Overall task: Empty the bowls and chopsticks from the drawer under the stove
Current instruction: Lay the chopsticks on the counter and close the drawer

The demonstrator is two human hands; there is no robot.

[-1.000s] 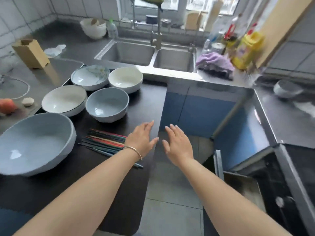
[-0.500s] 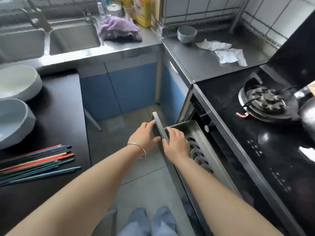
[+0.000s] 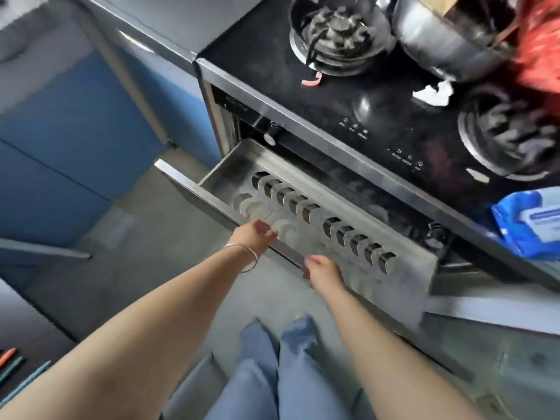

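Observation:
The steel drawer under the stove stands pulled out. Inside it I see only a metal rack with a row of curved slots; no bowls or chopsticks show in it. My left hand, a bangle on its wrist, curls over the drawer's front panel near the middle. My right hand grips the same front edge further right. A few chopstick tips lie on the dark counter at the lower left.
The black glass stove top carries two burners and a steel pot. A blue wipes pack lies on the right counter. Blue cabinet doors stand left. My legs in jeans are below the drawer.
My view swung from the counter with bowls and chopsticks over to the stove. Both hands went to the drawer's front and slid along it toward the middle.

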